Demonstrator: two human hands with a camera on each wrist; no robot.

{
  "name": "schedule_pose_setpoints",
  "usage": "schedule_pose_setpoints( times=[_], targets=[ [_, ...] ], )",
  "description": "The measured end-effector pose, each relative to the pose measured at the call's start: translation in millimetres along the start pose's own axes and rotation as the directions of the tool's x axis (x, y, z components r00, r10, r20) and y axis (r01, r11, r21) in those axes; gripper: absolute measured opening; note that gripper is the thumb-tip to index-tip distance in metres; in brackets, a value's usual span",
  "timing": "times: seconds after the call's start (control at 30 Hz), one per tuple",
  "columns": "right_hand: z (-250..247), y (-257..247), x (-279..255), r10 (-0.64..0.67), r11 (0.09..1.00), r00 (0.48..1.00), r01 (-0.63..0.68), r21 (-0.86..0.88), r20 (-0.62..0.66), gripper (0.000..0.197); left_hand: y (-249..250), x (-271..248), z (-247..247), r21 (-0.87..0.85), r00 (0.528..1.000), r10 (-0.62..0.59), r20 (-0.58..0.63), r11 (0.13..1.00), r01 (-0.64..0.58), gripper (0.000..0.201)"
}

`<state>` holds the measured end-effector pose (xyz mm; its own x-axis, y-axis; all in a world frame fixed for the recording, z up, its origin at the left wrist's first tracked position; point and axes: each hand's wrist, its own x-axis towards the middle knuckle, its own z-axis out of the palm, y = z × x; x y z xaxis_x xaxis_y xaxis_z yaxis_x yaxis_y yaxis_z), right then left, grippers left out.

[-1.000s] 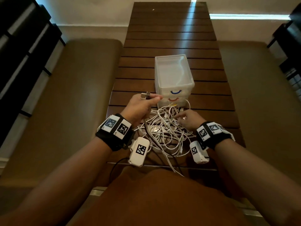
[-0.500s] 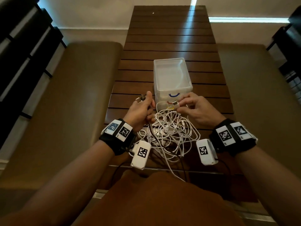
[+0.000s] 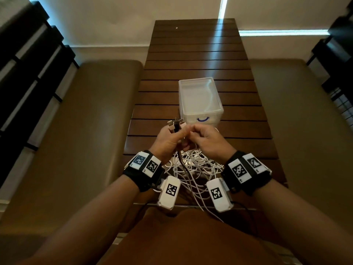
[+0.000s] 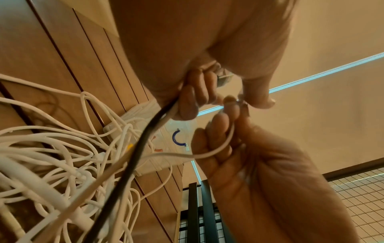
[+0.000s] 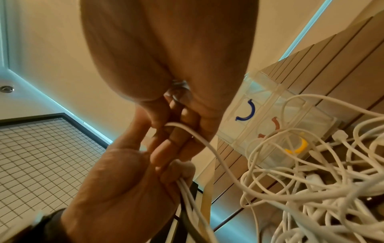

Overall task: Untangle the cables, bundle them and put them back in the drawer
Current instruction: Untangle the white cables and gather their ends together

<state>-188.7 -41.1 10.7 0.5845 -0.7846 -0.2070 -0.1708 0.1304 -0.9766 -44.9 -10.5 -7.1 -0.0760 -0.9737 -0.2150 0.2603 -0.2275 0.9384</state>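
Observation:
A tangle of white cables (image 3: 193, 169) lies on the slatted wooden table (image 3: 191, 54), just in front of a small translucent drawer unit (image 3: 200, 100). My left hand (image 3: 182, 133) is raised above the tangle and grips several plug ends (image 3: 176, 124) and a black cable (image 4: 145, 129). My right hand (image 3: 193, 131) touches the left one and pinches one white cable (image 5: 207, 146) near its end. In the right wrist view the left hand (image 5: 129, 180) clutches a bunch of white strands. The drawer fronts carry blue (image 5: 246, 111), reddish (image 5: 275, 125) and yellow (image 5: 299, 146) handles.
Padded brown benches (image 3: 86, 131) run along both sides of the narrow table. Dark slatted furniture (image 3: 28, 73) stands far left, and a black wire-grid frame (image 4: 363, 205) to the right. Beyond the drawer unit the table top stretches away bare.
My right hand left the tangle, took a white cable end by the drawer front and brought it up to the left hand. Both hands rose and met.

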Motion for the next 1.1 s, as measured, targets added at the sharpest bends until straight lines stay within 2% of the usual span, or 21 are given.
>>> schedule_pose_setpoints(
  times=[0.13,0.3,0.4,0.5,0.6,0.67,0.77,0.87,0.97,1.1],
  targets=[
    [9.1,2.6,1.4,0.047,0.997,0.999,-0.047,0.055,-0.013,0.033,-1.7,1.7,2.2,-0.051,1.0,-0.028,0.003,0.998,0.028,0.045],
    [15.5,8.2,-0.4,0.027,0.999,0.988,-0.019,0.051,-0.154,0.042,-0.3,2.2,3.9,-0.103,0.998,-0.06,0.037,0.993,0.064,0.041],
    [16.4,11.1,0.7,0.025,0.999,0.984,-0.02,0.029,-0.177,0.049,0.5,3.7,6.5,-0.148,0.995,-0.092,0.033,0.984,0.095,0.041],
    [9.1,10.1,-0.1,0.024,1.0,0.994,-0.023,0.017,-0.105,0.043,-0.3,8.4,2.0,-0.177,0.992,-0.121,-0.041,0.978,0.112,0.046],
    [-4.7,12.1,-2.3,0.037,0.989,0.999,-0.038,-0.143,-0.007,0.028,-0.8,13.7,-5.6,-0.347,0.987,-0.135,-0.083,0.933,0.098,0.046],
    [-12.3,18.2,-3.0,0.066,0.975,0.998,-0.061,-0.214,0.016,0.015,2.8,13.7,-2.5,-0.417,0.985,-0.159,-0.069,0.901,0.117,0.046],
    [-18.1,34.0,-0.5,0.121,0.963,0.993,-0.113,-0.243,0.017,0.019,7.7,13.3,4.4,-0.466,0.983,-0.18,-0.023,0.872,0.149,0.048],
    [-26.3,53.7,-2.0,0.202,0.903,0.979,-0.184,-0.387,0.007,0.028,13.8,13.8,4.8,-0.496,0.978,-0.208,0.0,0.85,0.18,0.045],
    [-41.3,73.6,-7.8,0.241,0.874,0.968,-0.248,-0.418,-0.07,0.033,17.9,11.4,-1.8,-0.44,0.979,-0.204,-0.002,0.88,0.182,0.031],
    [-64.2,89.2,-7.5,0.177,0.88,0.948,-0.272,-0.389,-0.264,0.018,23.8,3.8,-8.8,-0.474,0.972,-0.2,0.122,0.849,0.234,0.01]
  ],
)
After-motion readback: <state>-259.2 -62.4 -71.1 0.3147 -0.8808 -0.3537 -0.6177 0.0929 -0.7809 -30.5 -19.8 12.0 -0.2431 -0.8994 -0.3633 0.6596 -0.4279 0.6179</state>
